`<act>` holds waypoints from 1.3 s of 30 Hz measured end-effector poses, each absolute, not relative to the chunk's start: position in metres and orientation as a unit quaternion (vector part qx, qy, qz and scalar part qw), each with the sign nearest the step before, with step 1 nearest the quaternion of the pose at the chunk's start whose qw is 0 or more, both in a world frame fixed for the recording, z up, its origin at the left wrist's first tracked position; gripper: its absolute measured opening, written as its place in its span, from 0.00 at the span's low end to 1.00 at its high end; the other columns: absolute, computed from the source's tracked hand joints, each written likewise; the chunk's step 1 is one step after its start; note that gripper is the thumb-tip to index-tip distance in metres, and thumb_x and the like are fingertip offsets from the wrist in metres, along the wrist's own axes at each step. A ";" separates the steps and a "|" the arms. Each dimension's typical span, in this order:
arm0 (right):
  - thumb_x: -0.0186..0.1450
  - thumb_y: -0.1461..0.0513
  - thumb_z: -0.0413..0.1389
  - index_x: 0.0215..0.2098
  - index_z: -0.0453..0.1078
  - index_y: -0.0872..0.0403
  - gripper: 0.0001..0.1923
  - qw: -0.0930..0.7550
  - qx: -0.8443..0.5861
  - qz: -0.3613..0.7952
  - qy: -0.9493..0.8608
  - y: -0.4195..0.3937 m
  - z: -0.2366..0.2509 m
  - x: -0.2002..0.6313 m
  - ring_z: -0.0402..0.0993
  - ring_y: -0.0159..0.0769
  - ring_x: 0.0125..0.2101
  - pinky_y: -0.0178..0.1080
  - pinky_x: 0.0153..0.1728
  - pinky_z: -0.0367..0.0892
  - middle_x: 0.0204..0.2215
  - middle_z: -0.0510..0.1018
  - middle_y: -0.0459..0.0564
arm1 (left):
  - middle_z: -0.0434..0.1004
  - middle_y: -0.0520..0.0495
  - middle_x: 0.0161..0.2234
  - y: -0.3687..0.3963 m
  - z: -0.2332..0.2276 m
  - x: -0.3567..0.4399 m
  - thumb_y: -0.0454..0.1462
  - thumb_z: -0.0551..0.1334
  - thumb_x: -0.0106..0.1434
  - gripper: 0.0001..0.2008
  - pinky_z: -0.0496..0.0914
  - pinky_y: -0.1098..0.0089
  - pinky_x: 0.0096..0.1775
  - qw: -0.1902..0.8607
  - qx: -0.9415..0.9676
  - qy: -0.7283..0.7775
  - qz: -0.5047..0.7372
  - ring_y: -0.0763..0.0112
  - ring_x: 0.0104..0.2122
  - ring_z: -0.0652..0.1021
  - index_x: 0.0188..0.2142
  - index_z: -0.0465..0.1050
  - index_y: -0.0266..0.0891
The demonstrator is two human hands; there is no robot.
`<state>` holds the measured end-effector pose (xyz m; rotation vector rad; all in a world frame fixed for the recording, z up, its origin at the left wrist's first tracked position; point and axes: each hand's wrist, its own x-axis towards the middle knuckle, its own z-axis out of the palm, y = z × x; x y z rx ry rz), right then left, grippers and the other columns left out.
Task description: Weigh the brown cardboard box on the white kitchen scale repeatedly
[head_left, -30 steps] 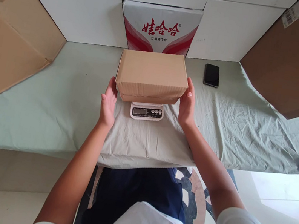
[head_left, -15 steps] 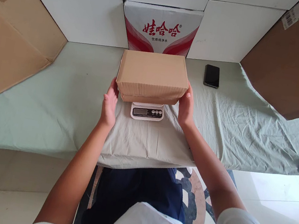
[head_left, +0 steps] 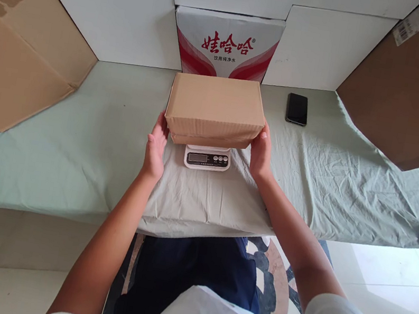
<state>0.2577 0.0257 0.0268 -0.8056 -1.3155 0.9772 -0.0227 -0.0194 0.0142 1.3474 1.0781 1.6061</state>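
A closed brown cardboard box (head_left: 218,102) sits over a white digital kitchen scale (head_left: 207,158), covering all but the scale's front panel with its small display and buttons. My left hand (head_left: 156,148) is against the box's left side, its fingertips partly hidden along that side. On the opposite side, my right hand (head_left: 261,149) holds the lower right corner, thumb toward the front and the other fingers mostly out of sight. Between them, the two hands hold the box level. No digits can be made out on the display.
A pale green cloth (head_left: 110,172) covers the table. Behind the box stands a white and red carton (head_left: 229,37) against white panels. A black phone (head_left: 297,109) lies at the right. Large cardboard sheets (head_left: 30,52) flank the left, with a darker cardboard piece (head_left: 415,100) on the right.
The whole view has shifted slightly downward. Box, scale and both hands keep nearly the same places relative to each other.
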 end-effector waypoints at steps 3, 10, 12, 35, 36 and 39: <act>0.71 0.41 0.46 0.67 0.62 0.37 0.30 0.621 -0.331 0.433 -0.563 0.026 0.027 0.257 0.53 0.44 0.75 0.56 0.77 0.52 0.72 0.64 0.39 | 0.54 0.49 0.76 -0.019 0.014 -0.022 0.72 0.41 0.61 0.47 0.52 0.55 0.74 0.383 0.528 0.420 0.631 0.57 0.76 0.56 0.70 0.61 0.56; 0.71 0.42 0.46 0.65 0.66 0.38 0.28 0.622 -0.318 0.438 -0.566 0.024 0.031 0.255 0.56 0.46 0.74 0.55 0.76 0.54 0.70 0.68 0.39 | 0.55 0.49 0.76 -0.021 0.016 -0.020 0.72 0.44 0.61 0.46 0.53 0.58 0.73 0.391 0.516 0.426 0.631 0.57 0.76 0.55 0.70 0.62 0.55; 0.71 0.41 0.46 0.65 0.65 0.37 0.28 0.623 -0.321 0.434 -0.566 0.023 0.032 0.255 0.55 0.47 0.74 0.55 0.76 0.54 0.69 0.69 0.39 | 0.56 0.49 0.75 -0.022 0.016 -0.019 0.72 0.45 0.61 0.46 0.53 0.58 0.73 0.394 0.518 0.427 0.628 0.57 0.76 0.55 0.70 0.62 0.55; 0.67 0.42 0.50 0.66 0.61 0.33 0.30 0.631 -0.342 0.419 -0.557 0.019 0.045 0.240 0.57 0.49 0.73 0.59 0.77 0.50 0.68 0.68 0.39 | 0.60 0.48 0.74 -0.021 0.035 -0.012 0.71 0.45 0.62 0.43 0.55 0.55 0.72 0.422 0.540 0.394 0.613 0.54 0.75 0.58 0.67 0.66 0.56; 0.67 0.41 0.51 0.66 0.61 0.33 0.31 0.632 -0.336 0.414 -0.562 0.024 0.049 0.240 0.57 0.49 0.73 0.58 0.77 0.51 0.68 0.67 0.39 | 0.61 0.48 0.73 -0.016 0.042 -0.014 0.71 0.46 0.62 0.42 0.55 0.54 0.72 0.420 0.542 0.390 0.615 0.53 0.75 0.58 0.66 0.67 0.56; 0.65 0.39 0.51 0.66 0.60 0.33 0.33 0.644 -0.308 0.395 -0.578 0.051 0.065 0.235 0.55 0.47 0.74 0.57 0.77 0.51 0.69 0.66 0.37 | 0.64 0.47 0.72 0.012 0.064 -0.021 0.70 0.48 0.62 0.41 0.55 0.54 0.72 0.404 0.559 0.371 0.622 0.54 0.74 0.60 0.65 0.68 0.56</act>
